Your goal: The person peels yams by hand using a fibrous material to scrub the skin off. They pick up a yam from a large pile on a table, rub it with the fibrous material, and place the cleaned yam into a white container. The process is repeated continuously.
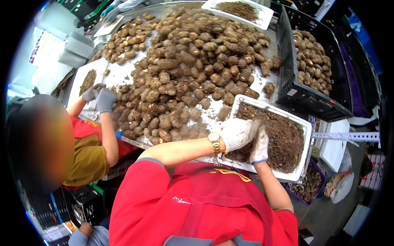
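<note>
Both my hands wear soiled white knit gloves and meet over a white tray (pixel 308 143) of loose brown fibrous debris (pixel 283 143). My left hand (pixel 238 133), below a gold wristwatch (pixel 214 141), reaches in from the left with curled fingers. My right hand (pixel 259 145) rises from the lower right, its fingers closed against the left one's. What they grip between them is too hidden to make out. A large heap of brown, hairy tubers (pixel 180 74) covers the metal table (pixel 135 12) beyond the tray.
A black crate (pixel 312 102) holding tubers stands at right, a purple crate (pixel 305 190) lower down. A perforated rail (pixel 344 136) juts rightward. At left, a co-worker (pixel 82 151) with grey-gloved hands (pixel 98 98) works beside another tray (pixel 78 82). Another tray (pixel 238 12) sits at the back.
</note>
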Action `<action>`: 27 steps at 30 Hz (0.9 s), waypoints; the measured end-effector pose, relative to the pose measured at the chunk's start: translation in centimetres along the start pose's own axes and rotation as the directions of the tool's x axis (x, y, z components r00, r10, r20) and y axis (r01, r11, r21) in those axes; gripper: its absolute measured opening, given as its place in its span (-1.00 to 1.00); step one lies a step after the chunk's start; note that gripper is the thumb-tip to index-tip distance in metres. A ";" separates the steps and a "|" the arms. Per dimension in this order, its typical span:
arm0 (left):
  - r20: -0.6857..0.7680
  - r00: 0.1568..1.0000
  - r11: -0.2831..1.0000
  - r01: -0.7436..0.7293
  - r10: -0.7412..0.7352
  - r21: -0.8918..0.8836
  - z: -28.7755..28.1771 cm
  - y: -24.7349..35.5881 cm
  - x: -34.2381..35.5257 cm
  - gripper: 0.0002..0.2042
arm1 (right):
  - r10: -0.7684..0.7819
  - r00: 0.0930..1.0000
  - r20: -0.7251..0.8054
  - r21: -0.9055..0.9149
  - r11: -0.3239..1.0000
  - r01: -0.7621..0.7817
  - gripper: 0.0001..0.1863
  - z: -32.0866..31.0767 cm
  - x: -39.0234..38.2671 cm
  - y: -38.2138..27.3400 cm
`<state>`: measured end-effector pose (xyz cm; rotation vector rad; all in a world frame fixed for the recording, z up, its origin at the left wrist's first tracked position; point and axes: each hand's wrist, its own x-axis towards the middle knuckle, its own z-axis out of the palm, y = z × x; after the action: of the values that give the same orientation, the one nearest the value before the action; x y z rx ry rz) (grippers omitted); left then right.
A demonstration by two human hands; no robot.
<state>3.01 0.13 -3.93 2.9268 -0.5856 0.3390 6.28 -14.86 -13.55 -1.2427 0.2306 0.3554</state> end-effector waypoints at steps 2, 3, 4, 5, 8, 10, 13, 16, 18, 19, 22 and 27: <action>0.054 0.994 0.960 0.111 -0.100 -0.257 0.3 -0.5 -0.2 -0.83 | 0.512 0.843 0.166 0.123 0.837 -0.532 -0.33 2.7 -2.6 -3.6; 0.204 0.965 0.933 0.218 -0.163 -0.286 -2.2 0.0 1.3 -0.82 | 0.563 0.787 0.253 0.261 0.743 -0.616 -0.30 1.8 -2.0 -3.3; 0.165 0.982 0.924 0.141 -0.087 -0.355 -1.4 -0.3 1.6 -0.81 | 0.588 0.723 0.364 0.374 0.618 -0.691 -0.27 1.7 -1.8 -3.8; 0.157 0.980 0.910 0.175 -0.123 -0.375 -1.2 -0.3 1.3 -0.82 | 0.646 0.702 0.300 0.225 0.667 -0.710 -0.36 1.1 -2.2 -5.1; 0.102 0.979 0.976 0.189 -0.178 -0.112 1.8 1.4 0.9 -0.82 | 0.301 0.953 -0.012 0.027 0.953 -0.301 -0.41 2.4 -2.6 -5.5; 0.101 0.922 0.727 0.359 -0.373 -0.585 3.4 1.5 0.4 -0.76 | -0.294 0.940 0.173 -0.592 0.732 0.338 -0.51 0.7 -2.1 -4.8; 0.754 0.593 -0.320 0.683 -0.282 -0.657 2.2 1.2 1.0 -0.60 | -0.429 0.778 0.458 -0.800 0.183 0.572 -0.59 0.1 -2.7 -7.6; 0.659 0.710 -0.839 0.498 0.248 -0.221 5.4 0.7 -1.0 -0.69 | -0.479 0.756 0.446 -0.725 0.301 0.619 -0.55 0.2 -2.9 -7.8; 0.674 0.715 -0.792 0.514 0.183 -0.329 5.1 1.1 -1.0 -0.73 | -0.449 0.839 0.306 -0.586 0.606 0.538 -0.49 0.0 -2.9 -6.9; 0.724 0.688 -0.554 0.584 -0.051 -0.594 2.5 1.7 0.0 -0.74 | -0.370 0.901 0.226 -0.459 0.776 0.433 -0.46 -0.3 -3.1 -6.6; 0.569 0.778 -0.128 0.556 -0.267 -0.821 0.0 0.8 -0.1 -0.63 | -0.162 0.972 0.169 -0.201 0.960 0.195 -0.29 -0.7 -3.1 -5.9; 0.343 0.912 0.286 0.398 -0.225 -0.871 -0.9 0.5 -0.8 -0.53 | 0.127 0.969 0.213 -0.097 0.989 -0.108 -0.32 -0.3 -3.3 -5.6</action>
<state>1.95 0.17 -3.18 1.8089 -0.0789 -0.2488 5.40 -17.11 -7.55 -1.2652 0.1005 0.6066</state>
